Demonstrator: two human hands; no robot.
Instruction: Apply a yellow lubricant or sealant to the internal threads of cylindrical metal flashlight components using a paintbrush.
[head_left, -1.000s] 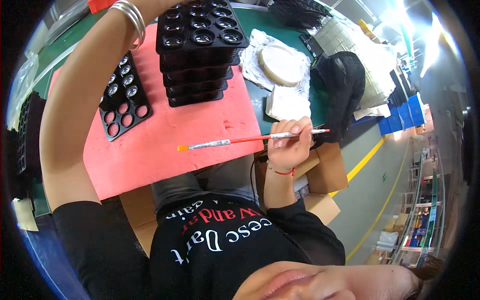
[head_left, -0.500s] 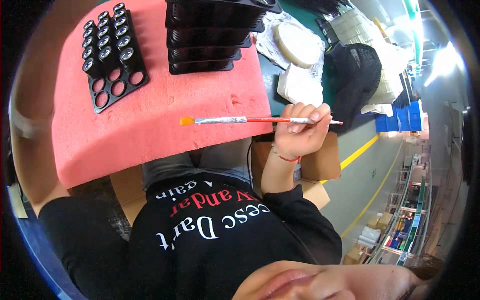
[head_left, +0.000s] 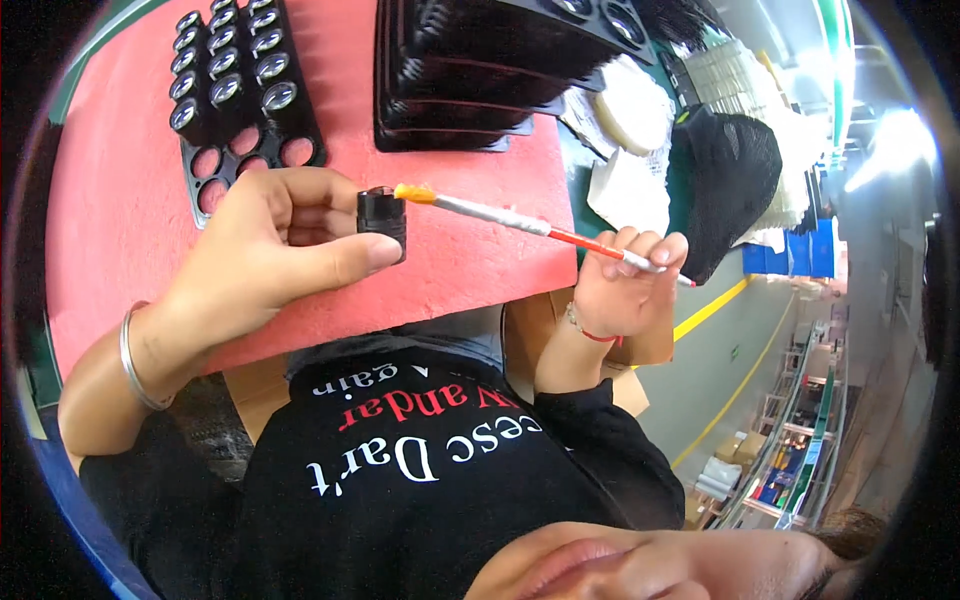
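The left hand pinches a small black cap between thumb and fingers. The right hand, at three o'clock, grips a brush whose orange tip touches the cap's top. At eleven o'clock on the counter, the black tray keeps five sockets empty; most look filled.

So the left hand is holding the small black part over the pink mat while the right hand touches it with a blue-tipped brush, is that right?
Not quite: the brush has an orange tip, not a blue one, as the head view shows. The rest stands: the left hand holds the small black part over the pink mat, and the right hand brings the brush tip to it.
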